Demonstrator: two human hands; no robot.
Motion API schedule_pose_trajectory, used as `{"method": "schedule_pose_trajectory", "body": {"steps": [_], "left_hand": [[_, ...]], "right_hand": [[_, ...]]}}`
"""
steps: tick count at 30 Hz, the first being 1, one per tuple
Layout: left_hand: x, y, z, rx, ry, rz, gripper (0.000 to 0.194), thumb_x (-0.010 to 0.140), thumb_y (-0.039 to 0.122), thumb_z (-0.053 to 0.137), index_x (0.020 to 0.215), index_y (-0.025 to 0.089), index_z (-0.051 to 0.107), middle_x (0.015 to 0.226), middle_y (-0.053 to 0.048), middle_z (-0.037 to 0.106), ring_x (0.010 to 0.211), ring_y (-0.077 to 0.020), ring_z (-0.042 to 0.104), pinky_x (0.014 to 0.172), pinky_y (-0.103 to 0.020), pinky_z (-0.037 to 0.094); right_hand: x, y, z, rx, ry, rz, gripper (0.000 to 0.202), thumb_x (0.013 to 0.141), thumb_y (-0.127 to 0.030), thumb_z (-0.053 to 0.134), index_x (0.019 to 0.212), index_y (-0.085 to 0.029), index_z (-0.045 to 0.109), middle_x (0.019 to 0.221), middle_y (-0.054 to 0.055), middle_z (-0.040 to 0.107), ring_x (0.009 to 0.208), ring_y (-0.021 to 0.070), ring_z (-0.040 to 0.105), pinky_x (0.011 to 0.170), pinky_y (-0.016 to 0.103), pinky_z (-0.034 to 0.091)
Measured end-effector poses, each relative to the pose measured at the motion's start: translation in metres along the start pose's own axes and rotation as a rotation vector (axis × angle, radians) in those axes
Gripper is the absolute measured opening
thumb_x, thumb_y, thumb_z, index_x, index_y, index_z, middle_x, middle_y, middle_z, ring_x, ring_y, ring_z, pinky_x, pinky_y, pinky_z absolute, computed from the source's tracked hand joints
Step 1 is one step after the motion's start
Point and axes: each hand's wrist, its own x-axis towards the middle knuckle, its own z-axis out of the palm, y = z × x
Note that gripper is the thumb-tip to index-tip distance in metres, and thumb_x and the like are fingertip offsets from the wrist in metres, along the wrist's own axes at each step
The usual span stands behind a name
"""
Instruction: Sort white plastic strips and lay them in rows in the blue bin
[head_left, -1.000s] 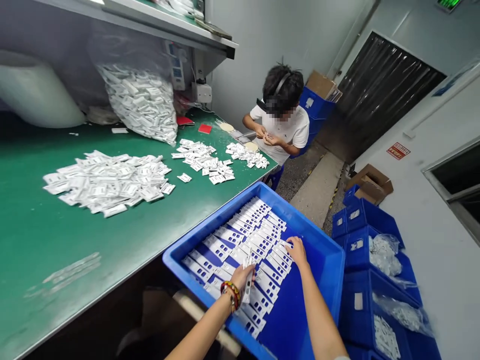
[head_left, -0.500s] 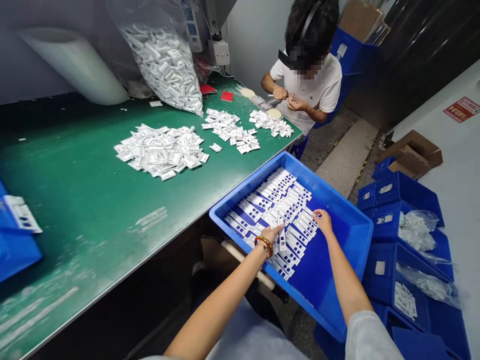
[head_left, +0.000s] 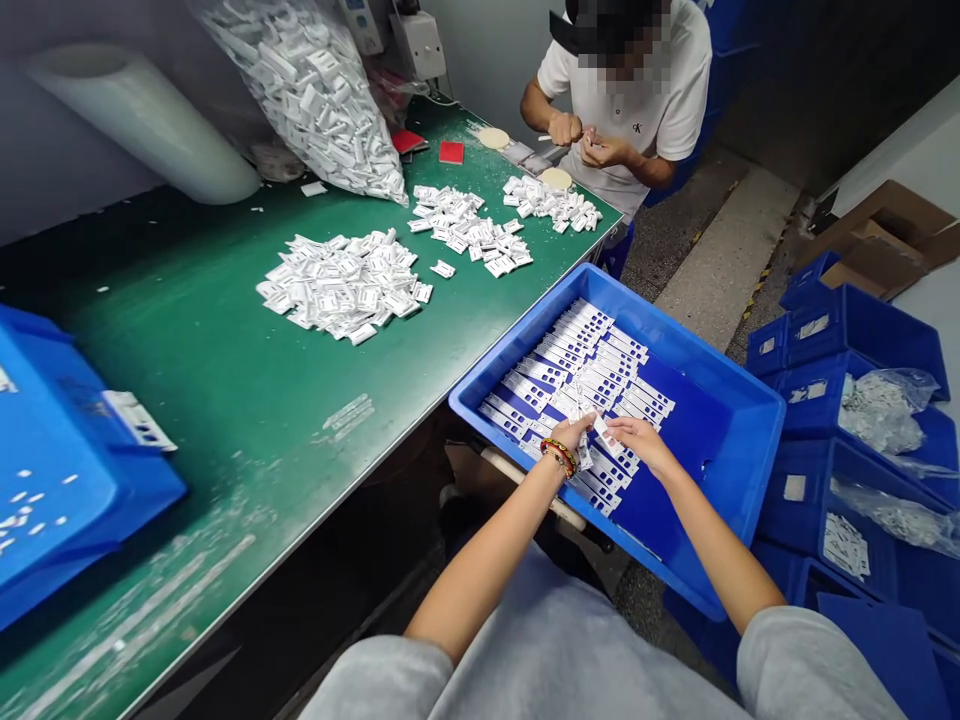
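Over a blue tray, my left hand with a beaded bracelet is closed on a few white plastic strips with square holes. My right hand is beside it, fingertips pinched on the end of one white strip between the two hands. Beneath them, rows of similar flat strips lie overlapping on the tray's floor. Fingers partly hide the held pieces, so I cannot tell exactly how many are in the left hand.
The green table bears a heap of white parts, smaller piles, a full plastic bag and a blue bin. Across its corner, a co-worker handles a small piece. Blue bins stand at right.
My right hand has come left from the strip rows to my left hand, a strip now at its fingertips. The camera view has shifted, showing more of the left blue bin.
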Motion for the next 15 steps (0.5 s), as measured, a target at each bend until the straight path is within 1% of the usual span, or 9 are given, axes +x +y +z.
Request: {"method": "schedule_pose_trajectory", "body": {"steps": [3, 6, 8, 11, 13, 15], "left_hand": [[-0.006, 0.002, 0.003, 0.010, -0.041, -0.024, 0.034, 0.049, 0.029, 0.089, 0.056, 0.015, 0.059, 0.049, 0.001, 0.056, 0.044, -0.0097, 0.049, 0.045, -0.023, 0.038], [-0.010, 0.003, 0.007, 0.010, -0.075, -0.022, 0.035, 0.050, 0.030, 0.089, 0.054, 0.015, 0.057, 0.048, 0.002, 0.054, 0.043, -0.0082, 0.048, 0.045, -0.023, 0.039], [-0.011, 0.005, 0.008, 0.010, -0.093, -0.018, 0.037, 0.051, 0.031, 0.089, 0.054, 0.015, 0.056, 0.047, 0.003, 0.053, 0.041, -0.0073, 0.046, 0.044, -0.023, 0.038], [-0.011, 0.008, 0.007, 0.017, -0.104, -0.017, 0.039, 0.050, 0.033, 0.088, 0.053, 0.015, 0.054, 0.047, 0.004, 0.052, 0.040, -0.0064, 0.046, 0.042, -0.022, 0.036], [-0.010, 0.009, 0.005, 0.034, -0.111, -0.019, 0.040, 0.048, 0.035, 0.089, 0.054, 0.015, 0.055, 0.047, 0.004, 0.052, 0.039, -0.0061, 0.045, 0.040, -0.021, 0.032], [-0.009, 0.009, 0.004, 0.063, -0.124, -0.018, 0.041, 0.046, 0.036, 0.090, 0.055, 0.014, 0.056, 0.048, 0.003, 0.053, 0.039, -0.0063, 0.046, 0.039, -0.021, 0.030]], "right_hand": [[-0.014, 0.000, 0.003, 0.123, 0.068, 0.036, 0.035, 0.067, -0.046, 0.073, 0.092, -0.023, 0.072, 0.084, 0.004, 0.073, 0.078, 0.0211, 0.065, 0.075, 0.035, 0.050], [-0.020, -0.002, -0.003, 0.157, 0.110, 0.057, 0.034, 0.067, -0.046, 0.073, 0.091, -0.023, 0.072, 0.084, 0.004, 0.072, 0.080, 0.0211, 0.063, 0.073, 0.034, 0.051], [-0.023, -0.003, -0.003, 0.229, 0.142, 0.037, 0.034, 0.068, -0.045, 0.073, 0.093, -0.023, 0.071, 0.087, 0.004, 0.071, 0.084, 0.0208, 0.063, 0.074, 0.033, 0.051], [-0.027, -0.002, 0.001, 0.466, 0.182, -0.015, 0.035, 0.064, -0.037, 0.080, 0.095, -0.024, 0.069, 0.094, 0.003, 0.070, 0.087, 0.0180, 0.063, 0.077, 0.030, 0.051], [-0.030, 0.000, 0.005, 0.620, 0.219, -0.034, 0.036, 0.058, -0.032, 0.085, 0.089, -0.024, 0.069, 0.094, 0.001, 0.070, 0.085, 0.0158, 0.063, 0.081, 0.029, 0.051], [-0.033, 0.002, 0.007, 0.719, 0.276, -0.043, 0.035, 0.054, -0.030, 0.087, 0.084, -0.023, 0.069, 0.093, 0.001, 0.070, 0.083, 0.0150, 0.063, 0.083, 0.029, 0.052]]}}
